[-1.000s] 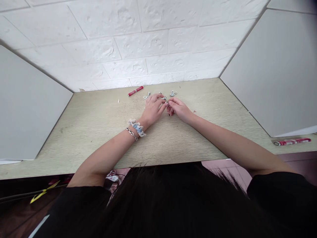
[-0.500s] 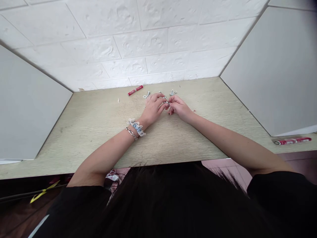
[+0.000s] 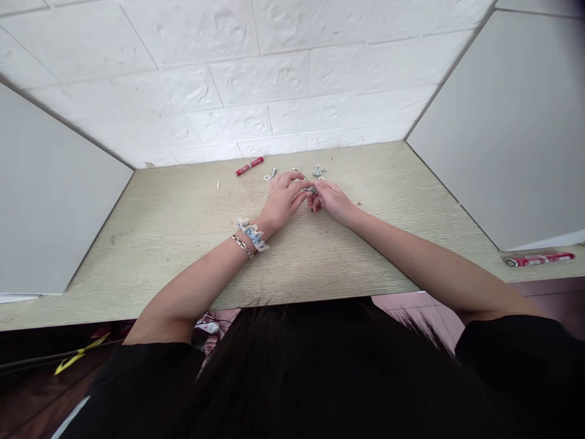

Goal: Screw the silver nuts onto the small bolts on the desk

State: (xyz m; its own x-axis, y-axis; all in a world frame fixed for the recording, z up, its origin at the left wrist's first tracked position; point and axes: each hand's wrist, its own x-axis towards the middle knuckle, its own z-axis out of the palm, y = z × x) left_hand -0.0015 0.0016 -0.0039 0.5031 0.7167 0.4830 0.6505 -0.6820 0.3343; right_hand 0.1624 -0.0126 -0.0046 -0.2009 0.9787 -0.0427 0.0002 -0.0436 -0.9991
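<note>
Over the table, my left hand pinches one end of a small silver bolt between thumb and forefinger. At the bolt's other end, the fingertips of my right hand are closed round it, where a nut may sit; the fingers partly hide it. Just behind the hands, another bolt stands head down with a washer at its base, and a small nut lies beside it. Close behind my left hand is a further bolt next to a washer.
A red marker-like tube lies near the white brick-patterned wall. Grey panels stand on both sides of the wooden table. Another red tube rests by the right front edge. Brown crumbs are scattered left of the hands.
The fingers of my right hand have shifted and curled slightly around the bolt's end. My left hand stays nearly in place.
</note>
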